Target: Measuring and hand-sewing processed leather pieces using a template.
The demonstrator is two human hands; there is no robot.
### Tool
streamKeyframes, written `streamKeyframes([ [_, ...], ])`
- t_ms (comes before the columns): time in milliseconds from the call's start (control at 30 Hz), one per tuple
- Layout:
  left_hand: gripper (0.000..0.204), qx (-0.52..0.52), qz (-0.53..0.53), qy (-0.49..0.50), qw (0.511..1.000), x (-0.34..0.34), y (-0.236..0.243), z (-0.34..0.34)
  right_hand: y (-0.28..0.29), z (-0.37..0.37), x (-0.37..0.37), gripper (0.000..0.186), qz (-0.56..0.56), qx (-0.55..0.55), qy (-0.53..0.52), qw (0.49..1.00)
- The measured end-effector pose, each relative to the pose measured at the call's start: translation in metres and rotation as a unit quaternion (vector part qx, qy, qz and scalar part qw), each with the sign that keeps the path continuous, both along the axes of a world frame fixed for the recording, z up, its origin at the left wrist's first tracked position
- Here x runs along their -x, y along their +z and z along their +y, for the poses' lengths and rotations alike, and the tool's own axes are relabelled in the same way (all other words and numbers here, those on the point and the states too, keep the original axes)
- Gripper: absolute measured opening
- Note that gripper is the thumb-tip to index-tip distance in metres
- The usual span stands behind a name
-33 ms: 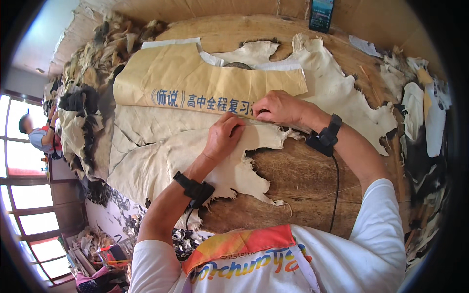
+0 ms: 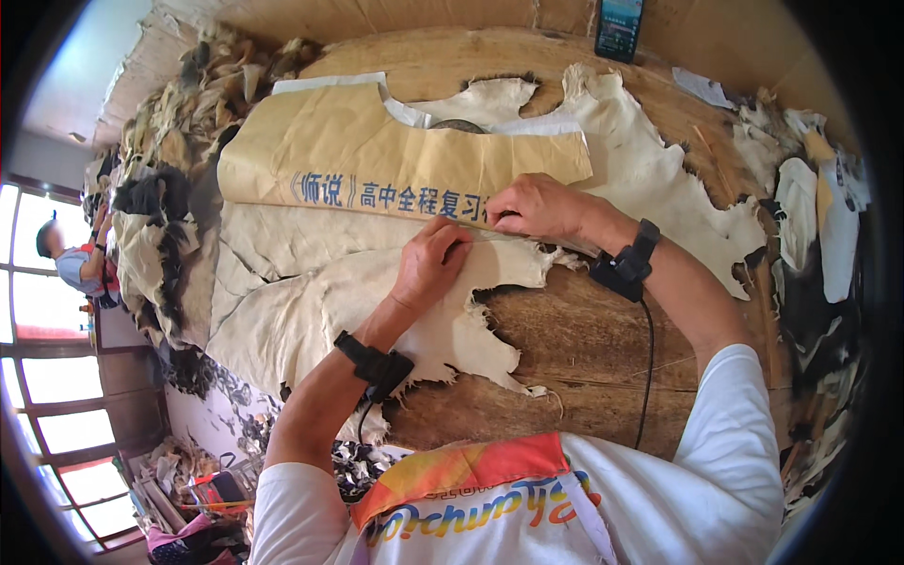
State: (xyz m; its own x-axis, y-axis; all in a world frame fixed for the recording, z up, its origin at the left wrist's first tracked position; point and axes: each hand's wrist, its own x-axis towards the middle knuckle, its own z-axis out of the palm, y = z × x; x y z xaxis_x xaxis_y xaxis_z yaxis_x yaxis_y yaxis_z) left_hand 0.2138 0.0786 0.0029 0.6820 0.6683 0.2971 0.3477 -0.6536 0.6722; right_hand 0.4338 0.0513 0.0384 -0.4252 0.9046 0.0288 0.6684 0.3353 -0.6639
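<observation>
A pale, ragged-edged hide [image 2: 311, 306] is spread over the wooden board in front of me. Across it lies a brown paper pattern [image 2: 311, 151] with blue printing and a curved cut-out. My left hand [image 2: 433, 262] is closed at the pattern's lower edge, fingers bent and pinching the hide. Just right of it, my right hand [image 2: 537, 209] is closed too, knuckles up, over the pattern's lower right edge. Its fingertips point down toward the left hand, and what they grip is hidden. A round dark object [image 2: 459, 126] shows partly behind the pattern.
Fur and hide scraps [image 2: 155, 202] are heaped along the left; more scraps [image 2: 800, 202] lie at the right. A phone [image 2: 619, 28] stands at the board's [image 2: 574, 330] far edge. Black cables hang from bands on both wrists. Another person [image 2: 80, 259] is by the windows at far left.
</observation>
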Motion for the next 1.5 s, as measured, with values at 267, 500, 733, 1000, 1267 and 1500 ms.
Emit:
streamKeyframes([
  [267, 0.007, -0.002, -0.006, -0.007, 1.000, -0.001, -0.002, 0.003, 0.001, 0.003, -0.001, 0.010, 0.011, 0.018, 0.008, 1.000],
  [500, 0.007, -0.007, 0.006, -0.001, 1.000, 0.000, 0.002, 0.000, -0.007, 0.006, 0.018, 0.032, -0.170, -0.105, 0.029, 0.979],
  [733, 0.006, -0.015, -0.004, -0.016, 1.000, -0.002, 0.004, -0.003, -0.003, 0.007, 0.029, 0.050, -0.175, -0.062, 0.017, 0.982],
  [1000, 0.008, -0.041, -0.008, -0.015, 0.999, -0.002, 0.002, -0.001, -0.003, 0.007, 0.029, 0.047, -0.183, -0.087, 0.030, 0.979],
  [1267, 0.008, -0.031, -0.008, -0.016, 0.999, -0.002, -0.002, 0.002, -0.010, 0.013, 0.027, 0.040, -0.176, -0.117, 0.061, 0.976],
  [1500, 0.008, -0.021, -0.018, -0.011, 1.000, -0.003, 0.001, 0.001, -0.014, 0.012, 0.025, 0.037, -0.132, -0.145, 0.070, 0.978],
])
